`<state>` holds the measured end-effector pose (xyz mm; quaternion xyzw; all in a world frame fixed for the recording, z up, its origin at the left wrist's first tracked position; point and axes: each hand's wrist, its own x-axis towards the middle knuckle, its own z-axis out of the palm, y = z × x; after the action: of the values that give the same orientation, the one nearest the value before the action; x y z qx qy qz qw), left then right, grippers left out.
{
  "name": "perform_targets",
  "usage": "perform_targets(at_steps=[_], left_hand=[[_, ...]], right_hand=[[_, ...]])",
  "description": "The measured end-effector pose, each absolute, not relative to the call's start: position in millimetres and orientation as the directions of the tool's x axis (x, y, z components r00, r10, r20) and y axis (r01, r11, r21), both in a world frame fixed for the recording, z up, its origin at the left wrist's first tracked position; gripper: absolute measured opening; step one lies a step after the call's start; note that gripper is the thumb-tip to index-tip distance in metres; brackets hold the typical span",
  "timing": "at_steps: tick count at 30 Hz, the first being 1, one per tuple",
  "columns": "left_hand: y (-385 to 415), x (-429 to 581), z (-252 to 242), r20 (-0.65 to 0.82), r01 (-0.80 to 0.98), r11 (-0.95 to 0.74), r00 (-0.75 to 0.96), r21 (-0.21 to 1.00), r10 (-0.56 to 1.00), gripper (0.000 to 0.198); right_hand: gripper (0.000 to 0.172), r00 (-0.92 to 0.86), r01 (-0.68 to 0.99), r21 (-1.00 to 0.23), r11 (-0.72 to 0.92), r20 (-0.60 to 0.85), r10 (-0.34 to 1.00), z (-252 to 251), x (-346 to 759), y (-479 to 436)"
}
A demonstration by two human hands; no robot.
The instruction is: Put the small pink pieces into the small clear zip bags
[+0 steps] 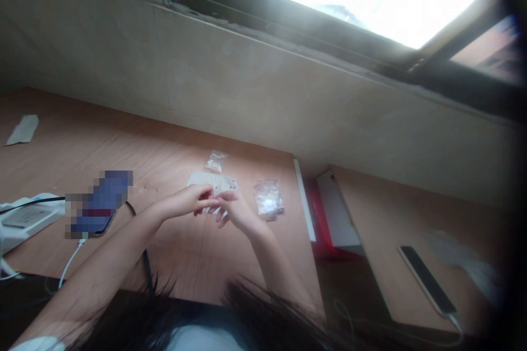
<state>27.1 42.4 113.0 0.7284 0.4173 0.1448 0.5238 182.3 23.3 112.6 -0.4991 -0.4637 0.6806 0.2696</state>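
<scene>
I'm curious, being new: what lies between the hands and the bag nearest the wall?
A white sheet, partly hidden by the hands, shows there in the head view.

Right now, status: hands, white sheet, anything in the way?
Left hand, right hand: fingertips together, anything pinched too small to tell. White sheet beneath, partly hidden by them. Larger clear bag at right, smaller clear bag beyond; neither between hands and sheet.

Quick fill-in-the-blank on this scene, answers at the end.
1. The left hand and right hand meet, with the big bag to their ____.
2. Of the big bag and small bag, the ____ one is nearer the wall.
3. The power strip is at the picture's ____ edge.

Answers: right; small; left.
</scene>
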Motion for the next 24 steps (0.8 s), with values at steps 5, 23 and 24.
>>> perform_targets(at_steps=[5, 23, 24], left_hand=[[44.1, 24.8, 109.7, -0.207, 0.458, -0.163, 0.653, 0.874, 0.728, 0.034], [40.7, 30.4, 104.2, 0.013, 0.52, -0.386, 0.584, 0.762, 0.812, 0.015], [39.5, 31.9, 105.9, 0.009, 0.518, -0.377, 0.58, 0.768, 0.815, 0.016]], right_hand=[[0.01, -0.365, 0.139, -0.895, -0.424, -0.444, 0.818, 117.4, 180.5, 22.1], [0.014, -0.081, 0.422, -0.831, -0.363, -0.434, 0.897, 116.1, 186.2, 7.3], [0.013, -0.133, 0.374, -0.845, -0.383, -0.458, 0.879, 112.3, 184.0, 6.9]])
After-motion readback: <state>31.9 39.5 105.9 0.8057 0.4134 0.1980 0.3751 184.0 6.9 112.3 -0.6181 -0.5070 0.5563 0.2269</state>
